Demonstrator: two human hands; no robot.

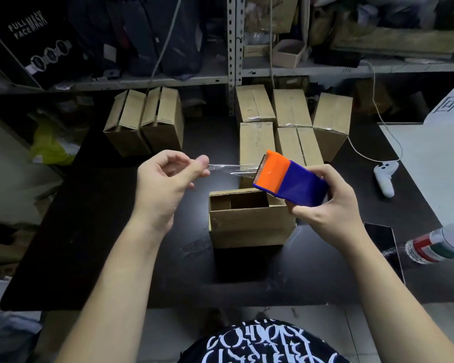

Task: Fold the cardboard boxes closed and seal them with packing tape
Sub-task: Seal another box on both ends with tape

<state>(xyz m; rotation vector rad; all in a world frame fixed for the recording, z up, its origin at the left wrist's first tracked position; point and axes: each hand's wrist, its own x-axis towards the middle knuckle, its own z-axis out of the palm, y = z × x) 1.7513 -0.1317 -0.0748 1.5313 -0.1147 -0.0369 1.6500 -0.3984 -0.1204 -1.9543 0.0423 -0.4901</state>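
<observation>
A small cardboard box [249,224] stands on the black table [95,231] in front of me, its top partly open with one flap up. Above it my right hand [333,203] grips an orange and blue tape dispenser [288,179]. A strip of clear tape [231,169] stretches leftward from the dispenser's toothed edge. My left hand [165,179] pinches the free end of that strip between thumb and fingers, at about the same height as the dispenser.
Several taped cardboard boxes [291,121] stand at the back right, two more boxes [144,121] at the back left. A white controller [384,175] with a cable lies at the right, a bottle [435,244] at the right edge. Metal shelving [233,48] rises behind.
</observation>
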